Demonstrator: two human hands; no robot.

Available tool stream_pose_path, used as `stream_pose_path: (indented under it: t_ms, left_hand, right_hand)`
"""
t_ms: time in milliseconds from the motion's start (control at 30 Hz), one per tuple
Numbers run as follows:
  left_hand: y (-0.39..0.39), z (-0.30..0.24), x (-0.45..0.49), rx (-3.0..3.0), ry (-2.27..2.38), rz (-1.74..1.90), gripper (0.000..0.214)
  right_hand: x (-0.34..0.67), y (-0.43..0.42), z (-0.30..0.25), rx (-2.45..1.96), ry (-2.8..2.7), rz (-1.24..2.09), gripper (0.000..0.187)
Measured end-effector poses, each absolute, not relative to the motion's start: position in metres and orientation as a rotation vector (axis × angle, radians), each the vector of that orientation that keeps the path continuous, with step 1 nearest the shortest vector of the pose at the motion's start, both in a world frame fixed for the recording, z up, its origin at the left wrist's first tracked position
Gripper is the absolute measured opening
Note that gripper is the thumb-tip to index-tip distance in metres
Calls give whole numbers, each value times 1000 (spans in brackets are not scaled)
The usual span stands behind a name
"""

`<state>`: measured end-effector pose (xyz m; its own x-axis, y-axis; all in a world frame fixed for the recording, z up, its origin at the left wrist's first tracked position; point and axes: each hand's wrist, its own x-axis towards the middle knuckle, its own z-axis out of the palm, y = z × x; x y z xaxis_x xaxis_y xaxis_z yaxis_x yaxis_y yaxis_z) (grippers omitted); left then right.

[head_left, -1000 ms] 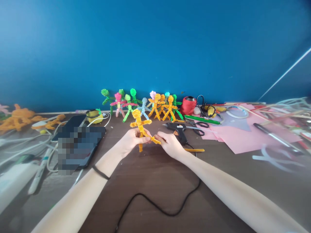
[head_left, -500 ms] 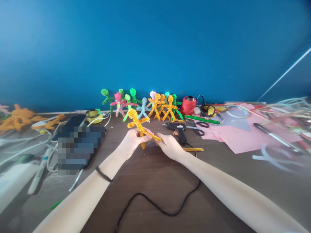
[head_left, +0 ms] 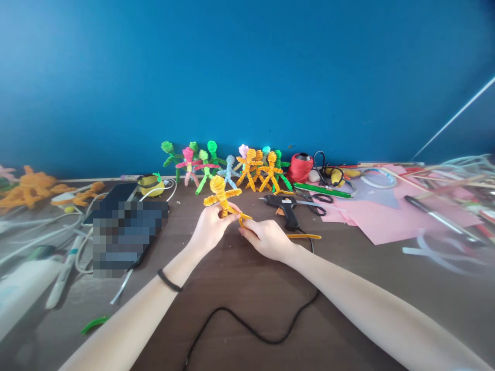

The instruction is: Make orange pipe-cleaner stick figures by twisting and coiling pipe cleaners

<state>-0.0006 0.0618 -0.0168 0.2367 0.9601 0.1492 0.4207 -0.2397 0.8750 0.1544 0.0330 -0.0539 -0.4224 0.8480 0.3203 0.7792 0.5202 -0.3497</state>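
Observation:
An orange pipe-cleaner figure (head_left: 220, 193), with a wound head, body and arms, is held upright above the table. My left hand (head_left: 211, 226) is closed around its lower body, thumb and fingers pinching it. My right hand (head_left: 266, 237) is closed on the end of the figure's leg (head_left: 245, 219), which sticks out to the right between the two hands. The other leg is hidden behind my left hand. An orange pipe cleaner (head_left: 305, 236) lies on the table just beyond my right wrist.
Pipe-cleaner figures (head_left: 270, 170) in several colours stand along the blue wall. A black glue gun (head_left: 285, 208) lies right of my hands, its cord (head_left: 266, 340) curving across the table. Phones (head_left: 131, 232) and cables lie left; pink paper (head_left: 375, 216) and a red spool (head_left: 300, 167) lie right.
The figure has shifted slightly right and down and stands more upright. Its leg between my hands looks shorter and more bent. My right hand has turned, its fingers nearer the leg.

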Motion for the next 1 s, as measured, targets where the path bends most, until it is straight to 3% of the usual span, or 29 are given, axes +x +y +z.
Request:
stream_pose_path:
  t_ms: [533, 800, 1000]
  left_hand:
    - [69, -13, -10, 1769, 1109, 681, 8]
    - [66, -9, -8, 1393, 904, 779, 19]
    - [66, -13, -4, 1316, 904, 888, 20]
  right_hand:
    - [161, 40, -46, -1303, -1956, 548, 33]
    - [161, 41, -48, -1264, -1903, 667, 35]
    - [160, 40, -48, -1298, -2055, 593, 27]
